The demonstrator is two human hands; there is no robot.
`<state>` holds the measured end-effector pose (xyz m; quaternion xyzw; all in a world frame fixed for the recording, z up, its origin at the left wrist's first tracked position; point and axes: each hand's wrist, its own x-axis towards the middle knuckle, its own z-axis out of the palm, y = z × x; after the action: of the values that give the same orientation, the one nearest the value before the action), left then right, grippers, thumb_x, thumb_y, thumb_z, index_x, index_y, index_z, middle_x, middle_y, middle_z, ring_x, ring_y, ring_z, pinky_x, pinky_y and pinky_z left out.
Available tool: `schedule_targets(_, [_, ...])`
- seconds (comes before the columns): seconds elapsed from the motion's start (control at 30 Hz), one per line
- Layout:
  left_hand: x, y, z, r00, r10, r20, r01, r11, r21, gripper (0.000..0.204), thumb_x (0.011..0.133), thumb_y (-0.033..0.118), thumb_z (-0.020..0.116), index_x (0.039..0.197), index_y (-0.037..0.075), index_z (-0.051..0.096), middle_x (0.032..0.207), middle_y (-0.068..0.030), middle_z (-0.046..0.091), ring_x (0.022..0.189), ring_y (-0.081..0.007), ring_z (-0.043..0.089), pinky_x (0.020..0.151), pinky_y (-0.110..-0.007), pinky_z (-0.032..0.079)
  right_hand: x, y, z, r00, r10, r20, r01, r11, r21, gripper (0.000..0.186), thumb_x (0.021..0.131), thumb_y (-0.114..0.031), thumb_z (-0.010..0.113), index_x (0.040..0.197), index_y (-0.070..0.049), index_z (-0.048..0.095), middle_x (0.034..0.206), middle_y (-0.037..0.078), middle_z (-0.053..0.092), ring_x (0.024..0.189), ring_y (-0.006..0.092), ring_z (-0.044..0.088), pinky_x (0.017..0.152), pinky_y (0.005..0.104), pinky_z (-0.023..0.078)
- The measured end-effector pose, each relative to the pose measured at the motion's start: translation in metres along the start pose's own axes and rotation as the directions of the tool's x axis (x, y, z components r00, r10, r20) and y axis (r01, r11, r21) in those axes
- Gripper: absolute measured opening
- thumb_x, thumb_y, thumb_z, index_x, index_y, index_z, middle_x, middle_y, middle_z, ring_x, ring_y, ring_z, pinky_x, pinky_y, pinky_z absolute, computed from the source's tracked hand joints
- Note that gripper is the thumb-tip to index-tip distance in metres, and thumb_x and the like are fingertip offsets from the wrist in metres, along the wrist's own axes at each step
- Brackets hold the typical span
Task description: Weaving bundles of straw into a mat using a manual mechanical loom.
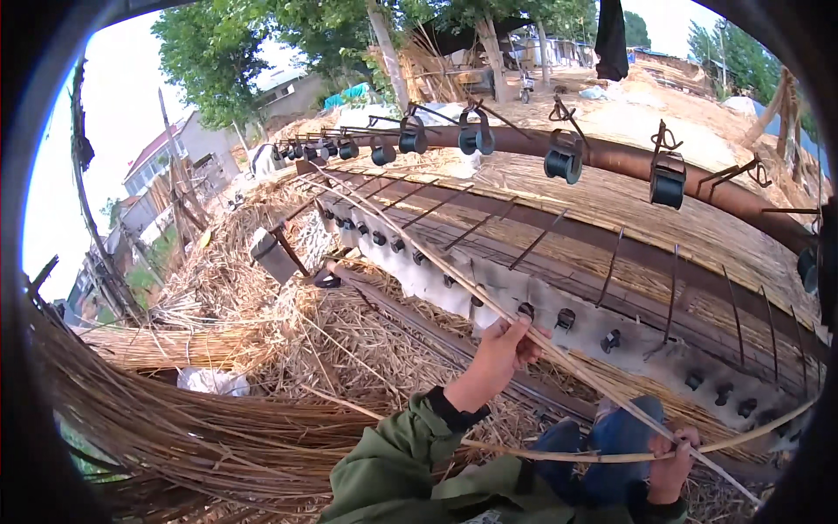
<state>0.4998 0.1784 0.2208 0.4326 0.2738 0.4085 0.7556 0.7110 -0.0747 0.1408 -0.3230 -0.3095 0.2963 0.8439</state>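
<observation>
Outdoors, loose straw [288,349] litters the ground beside a row of thin metal rods [613,266] and a rusty pipe [611,160] carrying dark spools [668,185]. Left hand [496,362] and right hand [672,463] are both closed on long reed stalks [611,393] slanting across the near side of the rods; the step appears to be aligning them, and the next move likely calls for steady guidance (both grips firm). These stalks are slim, pale tan and nearly straight, whereas a curved stalk [559,454] crosses them at the right hand.
</observation>
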Motion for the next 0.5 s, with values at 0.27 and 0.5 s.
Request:
schedule_targets(0.27, [0.021, 0.012, -0.003, 0.999, -0.025, 0.035, 0.025, 1.0, 0.008, 0.03, 0.092, 0.025, 0.047, 0.089, -0.003, 0.057, 0.076, -0.0067, 0.06, 0.056, -0.0092, 0.048, 0.051, -0.022, 0.044, -0.008, -0.015, 0.001, 0.996, 0.012, 0.086, -0.003, 0.994, -0.112, 0.029, 0.082, -0.036, 0.061, 0.091, -0.011, 0.049, 0.064, 0.002, 0.041, 0.052, 0.0125, 0.042, 0.048, 0.0257, 0.032])
schedule_targets(0.5, [0.042, 0.027, -0.039, 0.992, -0.125, 0.012, 0.125, 0.991, -0.039, 0.018, 0.091, 0.022, 0.048, 0.093, 0.004, 0.05, 0.08, -0.0086, 0.06, 0.054, -0.0115, 0.047, 0.049, -0.025, 0.042, -0.019, 0.018, 0.035, 0.94, 0.082, 0.33, 0.033, 0.944, -0.328, 0.022, 0.086, -0.026, 0.055, 0.097, -0.008, 0.05, 0.072, 0.009, 0.051, 0.056, 0.0162, 0.051, 0.049, 0.0262, 0.042])
